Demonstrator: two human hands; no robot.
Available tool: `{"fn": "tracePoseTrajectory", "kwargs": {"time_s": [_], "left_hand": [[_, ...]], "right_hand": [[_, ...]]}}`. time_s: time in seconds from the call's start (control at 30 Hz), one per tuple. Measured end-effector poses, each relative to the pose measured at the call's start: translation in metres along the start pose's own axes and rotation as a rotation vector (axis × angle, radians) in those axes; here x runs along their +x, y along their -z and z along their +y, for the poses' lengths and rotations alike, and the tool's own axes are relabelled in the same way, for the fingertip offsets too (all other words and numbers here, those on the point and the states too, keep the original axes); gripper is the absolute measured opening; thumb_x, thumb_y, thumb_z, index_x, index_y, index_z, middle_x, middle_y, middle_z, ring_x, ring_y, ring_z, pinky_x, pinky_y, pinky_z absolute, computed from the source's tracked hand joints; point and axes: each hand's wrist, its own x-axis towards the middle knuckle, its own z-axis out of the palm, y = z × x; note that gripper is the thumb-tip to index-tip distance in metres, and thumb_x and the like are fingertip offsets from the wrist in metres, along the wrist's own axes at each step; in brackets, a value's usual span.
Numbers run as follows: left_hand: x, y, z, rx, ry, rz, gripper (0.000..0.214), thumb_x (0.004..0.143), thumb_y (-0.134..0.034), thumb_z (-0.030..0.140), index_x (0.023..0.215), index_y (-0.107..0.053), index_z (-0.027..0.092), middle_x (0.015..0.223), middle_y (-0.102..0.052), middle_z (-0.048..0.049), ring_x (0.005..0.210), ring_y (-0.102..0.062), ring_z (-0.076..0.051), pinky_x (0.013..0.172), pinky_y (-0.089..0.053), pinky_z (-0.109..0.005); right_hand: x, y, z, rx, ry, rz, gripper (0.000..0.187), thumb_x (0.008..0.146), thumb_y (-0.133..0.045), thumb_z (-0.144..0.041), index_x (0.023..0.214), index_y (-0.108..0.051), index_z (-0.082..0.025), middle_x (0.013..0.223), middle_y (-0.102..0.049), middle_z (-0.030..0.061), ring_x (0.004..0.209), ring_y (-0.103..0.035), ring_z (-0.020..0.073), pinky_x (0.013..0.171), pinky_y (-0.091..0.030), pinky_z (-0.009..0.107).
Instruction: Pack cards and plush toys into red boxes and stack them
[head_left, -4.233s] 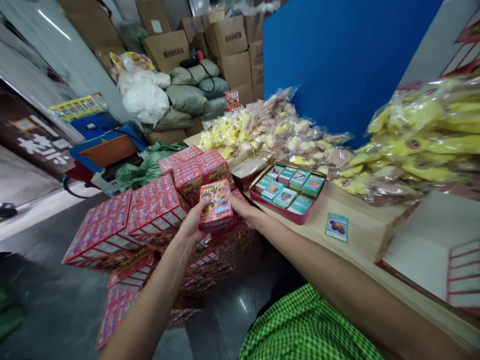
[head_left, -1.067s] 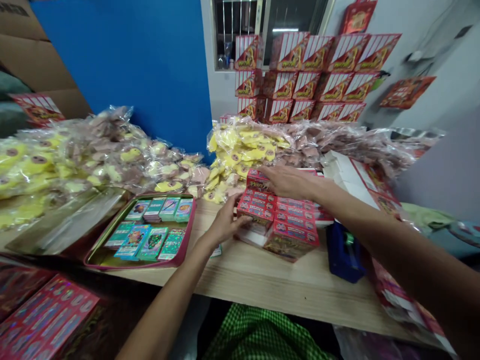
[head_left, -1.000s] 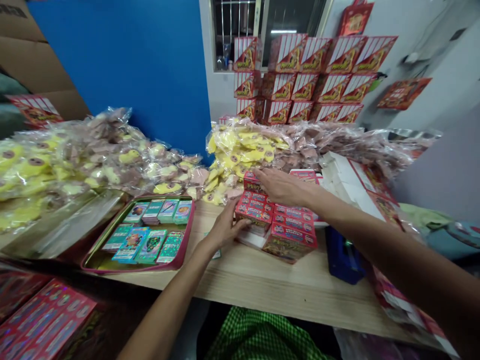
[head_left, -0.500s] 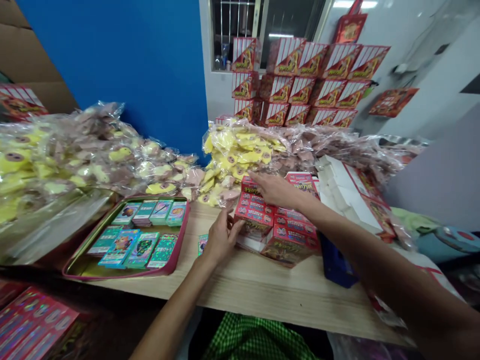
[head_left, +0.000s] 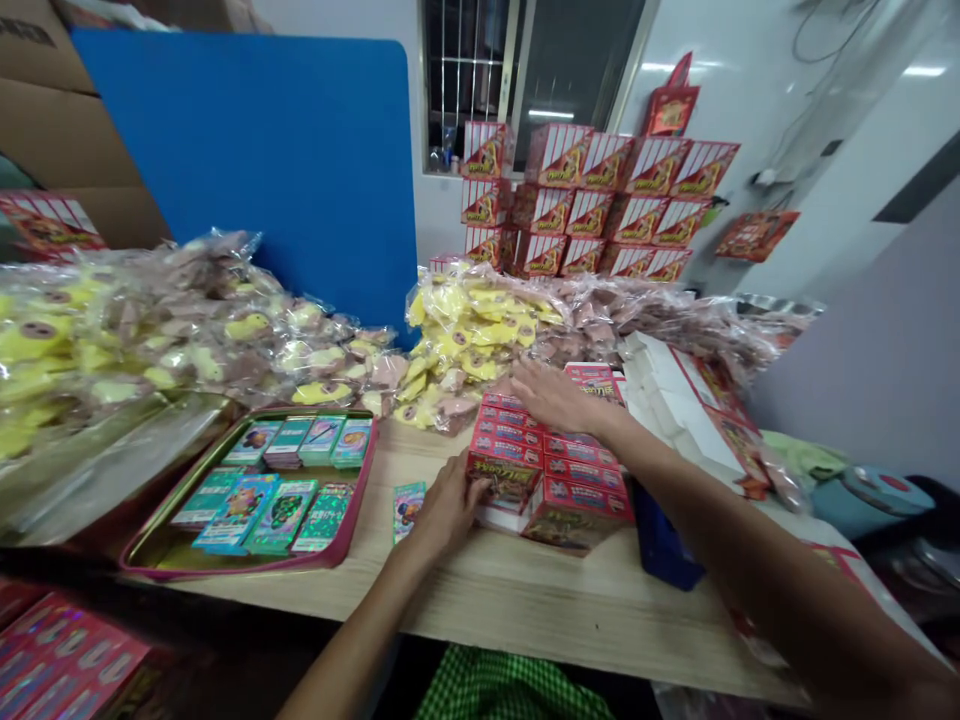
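Small red boxes (head_left: pixel 581 470) with printed fronts stand packed in two rows in an open white-edged carton on the wooden table. My left hand (head_left: pixel 448 508) is at the left front corner of the pack, thumb at the front and fingers curled along the side of the front left red box (head_left: pixel 506 480). Across the back of the pack lies my right hand (head_left: pixel 555 398), fingers stretched out and flat over the rear boxes. A teal picture card (head_left: pixel 408 508) lies left of my left hand. Further left, a tin tray (head_left: pixel 356 535) holds several stacks of cards (head_left: pixel 281 515).
Bagged yellow and pink soft toys (head_left: pixel 480 325) heap along the back. Display boxes (head_left: pixel 562 155) are stacked by the window. Right of the pack are a blue bin (head_left: pixel 667 545) and open white cartons (head_left: pixel 679 410). Shiny red boxes (head_left: pixel 71 660) sit below at left.
The view has tilted up, so everything sits lower. In the left row, the front box now shows more of its printed face. My right hand has flattened over the rear boxes.
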Motion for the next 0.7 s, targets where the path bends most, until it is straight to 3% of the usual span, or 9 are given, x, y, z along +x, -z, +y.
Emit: {"fn": "tracePoseTrajectory", "kwargs": {"time_s": [0.1,0.23,0.3,0.37,0.4,0.47,0.53,0.6,0.7], "left_hand": [[0.002,-0.001,-0.005,0.005,0.039,-0.008,0.033,0.095,-0.055,0.027,0.127,-0.059,0.022,0.111,-0.068,-0.0108,0.107,-0.064,-0.028,0.094,-0.052,-0.043],[-0.003,0.003,-0.013,-0.026,0.091,-0.046,0.036,0.089,-0.061,0.025,0.125,-0.061,0.022,0.110,-0.069,-0.0104,0.102,-0.066,-0.026,0.092,-0.054,-0.042],[-0.009,0.008,-0.014,-0.056,0.138,-0.061,0.048,0.088,-0.063,0.031,0.134,-0.056,0.020,0.117,-0.068,-0.0128,0.096,-0.068,-0.025,0.084,-0.057,-0.040],[-0.014,0.012,-0.011,-0.069,0.188,-0.025,0.069,0.086,-0.067,0.042,0.146,-0.044,0.018,0.131,-0.062,-0.0177,0.101,-0.068,-0.027,0.082,-0.058,-0.041],[-0.016,0.012,-0.007,-0.075,0.203,0.012,0.081,0.083,-0.071,0.047,0.151,-0.037,0.017,0.140,-0.058,-0.0199,0.109,-0.067,-0.029,0.086,-0.058,-0.043],[-0.016,0.011,0.005,-0.116,0.205,0.058,0.093,0.078,-0.076,0.049,0.154,-0.032,0.019,0.147,-0.053,-0.0203,0.122,-0.062,-0.032,0.098,-0.054,-0.047],[-0.012,0.007,0.016,-0.174,0.191,0.045,0.081,0.079,-0.075,0.042,0.149,-0.041,0.021,0.142,-0.061,-0.0164,0.122,-0.063,-0.032,0.103,-0.051,-0.049],[-0.007,0.004,0.021,-0.209,0.186,0.005,0.062,0.082,-0.071,0.034,0.139,-0.051,0.023,0.130,-0.069,-0.0126,0.116,-0.067,-0.031,0.102,-0.052,-0.048],[-0.005,0.009,0.018,-0.242,0.194,-0.022,0.054,0.081,-0.069,0.029,0.133,-0.056,0.022,0.122,-0.072,-0.0120,0.105,-0.071,-0.028,0.093,-0.056,-0.044]], "right_hand": [[-0.006,-0.002,-0.023,0.029,-0.025,-0.018,0.072,0.106,-0.023,-0.052,0.166,-0.021,-0.012,0.170,-0.023,0.0131,0.158,-0.012,0.0345,0.129,-0.015,0.056],[-0.021,0.010,-0.038,0.132,0.004,-0.213,0.068,0.108,-0.018,-0.046,0.164,-0.025,-0.007,0.170,-0.021,0.0147,0.158,-0.017,0.0289,0.128,-0.021,0.048],[-0.040,0.024,-0.031,0.136,-0.063,-0.085,0.065,0.109,-0.012,-0.041,0.166,-0.017,-0.010,0.173,-0.013,0.0117,0.160,-0.009,0.0263,0.129,-0.015,0.048],[-0.067,0.031,-0.024,0.095,-0.099,0.081,0.064,0.110,-0.016,-0.045,0.167,-0.012,-0.016,0.174,-0.007,0.0089,0.160,0.000,0.0291,0.129,-0.009,0.055],[-0.082,0.030,-0.023,0.070,-0.079,0.107,0.065,0.109,-0.024,-0.049,0.167,-0.015,-0.020,0.174,-0.009,0.0088,0.160,-0.001,0.0324,0.127,-0.010,0.059],[-0.107,0.018,-0.025,0.021,-0.008,0.021,0.072,0.103,-0.048,-0.053,0.164,-0.026,-0.023,0.172,-0.018,0.0134,0.157,-0.013,0.0405,0.123,-0.016,0.067],[-0.120,0.000,-0.030,-0.036,-0.016,-0.046,0.083,0.091,-0.066,-0.042,0.162,-0.031,-0.018,0.168,-0.025,0.0210,0.153,-0.023,0.0449,0.120,-0.022,0.069],[-0.124,-0.013,-0.034,-0.072,-0.054,-0.025,0.089,0.082,-0.069,-0.028,0.161,-0.032,-0.012,0.166,-0.028,0.0253,0.152,-0.027,0.0446,0.119,-0.024,0.069],[-0.135,-0.017,-0.031,0.030,-0.032,0.078,0.085,0.082,-0.066,-0.029,0.160,-0.035,-0.014,0.167,-0.028,0.0217,0.154,-0.024,0.0419,0.121,-0.022,0.069]]}}
